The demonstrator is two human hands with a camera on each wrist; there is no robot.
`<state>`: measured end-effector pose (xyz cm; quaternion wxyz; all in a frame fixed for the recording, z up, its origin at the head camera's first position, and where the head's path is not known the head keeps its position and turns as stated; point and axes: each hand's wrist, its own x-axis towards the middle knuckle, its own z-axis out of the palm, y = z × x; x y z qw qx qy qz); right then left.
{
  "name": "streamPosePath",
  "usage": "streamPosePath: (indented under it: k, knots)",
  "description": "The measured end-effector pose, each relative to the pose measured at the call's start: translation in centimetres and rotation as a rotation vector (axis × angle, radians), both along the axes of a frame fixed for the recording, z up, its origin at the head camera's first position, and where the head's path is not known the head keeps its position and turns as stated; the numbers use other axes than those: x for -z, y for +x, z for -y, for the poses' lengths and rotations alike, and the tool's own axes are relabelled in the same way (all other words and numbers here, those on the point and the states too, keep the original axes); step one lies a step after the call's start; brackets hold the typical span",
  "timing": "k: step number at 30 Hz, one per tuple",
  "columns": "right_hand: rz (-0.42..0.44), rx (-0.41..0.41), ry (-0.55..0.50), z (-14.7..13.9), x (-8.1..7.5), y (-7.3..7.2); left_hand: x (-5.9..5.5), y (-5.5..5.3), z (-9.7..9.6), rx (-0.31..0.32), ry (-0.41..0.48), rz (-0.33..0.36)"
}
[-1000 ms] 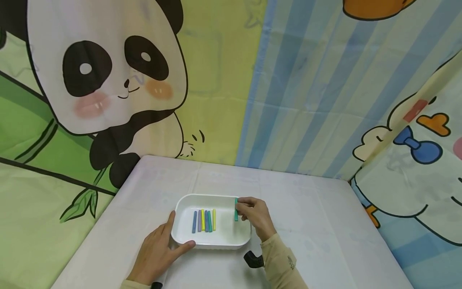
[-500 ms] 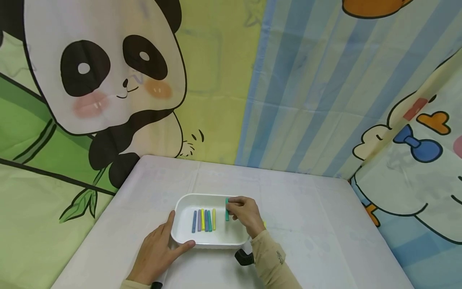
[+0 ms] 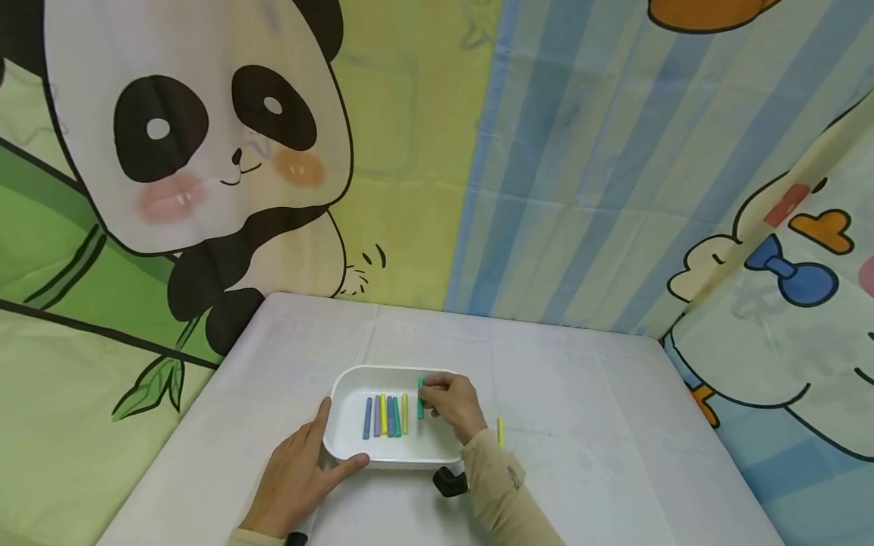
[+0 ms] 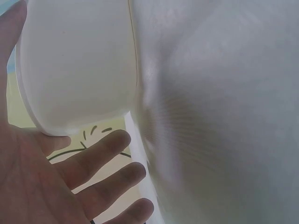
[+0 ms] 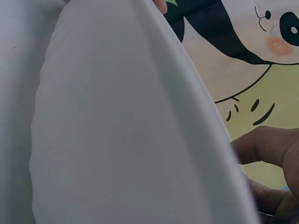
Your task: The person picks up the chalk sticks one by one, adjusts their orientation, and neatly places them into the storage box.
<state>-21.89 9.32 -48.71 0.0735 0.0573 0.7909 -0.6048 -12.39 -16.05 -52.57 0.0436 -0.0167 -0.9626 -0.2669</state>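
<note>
My right hand (image 3: pixel 454 406) pinches a green chalk stick (image 3: pixel 420 409) upright in the head view, over the right half of a white tray (image 3: pixel 399 464). To its left, several blue, purple, yellow and green chalk sticks (image 3: pixel 384 415) lie side by side in the tray. My left hand (image 3: pixel 290 474) spans the tray's near left corner, index finger at the left side and thumb at the front rim. In the left wrist view its other fingers (image 4: pixel 112 186) extend beside the tray. The tray's wall (image 5: pixel 117 116) hides most of the right fingers and the chalk in the right wrist view.
A yellow chalk stick (image 3: pixel 501 431) lies on the white tabletop (image 3: pixel 580 409), right of the tray and partly behind the right sleeve (image 3: pixel 501 478). Printed cloth curtains (image 3: pixel 532 189) stand behind the table and at its sides.
My right hand has moved left over the tray with the green chalk stick, bringing it closer to the row. The yellow chalk on the table has come into view. My left hand stays put.
</note>
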Motion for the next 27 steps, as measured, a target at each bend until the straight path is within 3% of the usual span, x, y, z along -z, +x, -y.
streamPosePath:
  k: [16,27]
  knots:
    - [-0.041,0.022,0.147,1.3,1.4,-0.6,0.2,0.0,0.1,0.003,0.005,-0.027]
    - [-0.096,0.006,0.427,1.7,1.7,-0.7,0.0,0.0,-0.1,-0.008,0.002,-0.018]
